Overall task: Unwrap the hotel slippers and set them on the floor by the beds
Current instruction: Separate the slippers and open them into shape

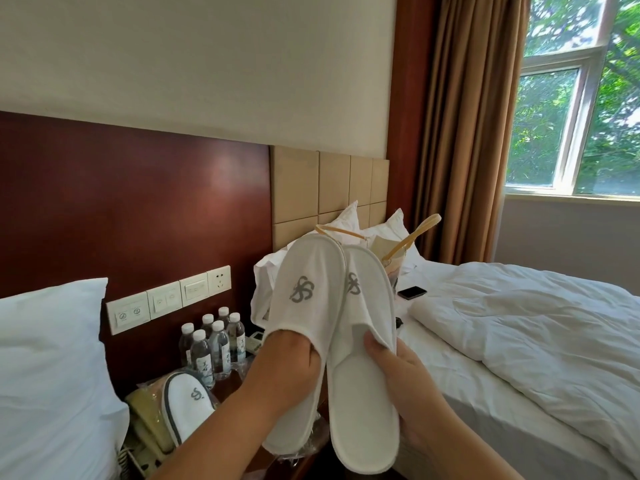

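Beside bed, left grip grasping inside left slipper, right grip pinching right slipper.

The fingers of the left hand are hidden inside the left slipper. The right hand has its fingers behind the right slipper; only its thumb shows. The left arm covers part of a third slipper. The labels on the bottles are too small to read.

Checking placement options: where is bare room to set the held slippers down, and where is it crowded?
Free: bare sheet bordered by black phone and duvet. Crowded: nightstand, filled by water bottles, wrapped slippers and telephone. Floor not visible.
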